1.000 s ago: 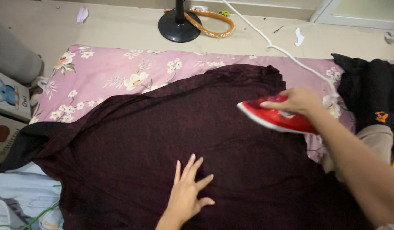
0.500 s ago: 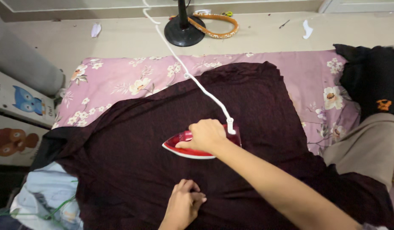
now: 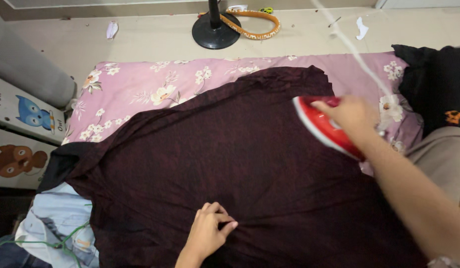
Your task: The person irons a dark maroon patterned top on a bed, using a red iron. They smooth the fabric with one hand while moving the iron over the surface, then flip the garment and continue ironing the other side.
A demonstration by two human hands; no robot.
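The right hand [image 3: 351, 116] is wrapped around the handle of a red iron [image 3: 323, 128], its fingers clenched on it, and the iron is tipped with its pale-edged sole turned toward the left, over the right edge of a dark maroon cloth [image 3: 230, 154]; whether the sole touches the cloth cannot be told, since this part of the view is blurred. A white cord [image 3: 356, 52] runs up and away from behind those fingers toward the far floor. The left hand [image 3: 210, 233] sits low on the near part of the cloth, its fingers curled in and pinching a small fold of the fabric, well apart from the iron. The cloth is spread wide between the two hands over a pink floral sheet [image 3: 155, 87], which shows beyond the fingers of both hands and again just past the iron on the right. Farther off than the sheet, on the beige floor [image 3: 140, 39], stand a black round stand base [image 3: 214, 33] and an orange looped strap [image 3: 255, 25] touching it, with a few scraps of white paper [image 3: 360, 29] near them. To the left of the left fingers lies a heap of light blue clothes [image 3: 56, 223] with a green hanger [image 3: 51, 243], and beyond that boxes with cartoon animals [image 3: 21, 129]. Right of the right fingers lies a black garment [image 3: 433, 84].
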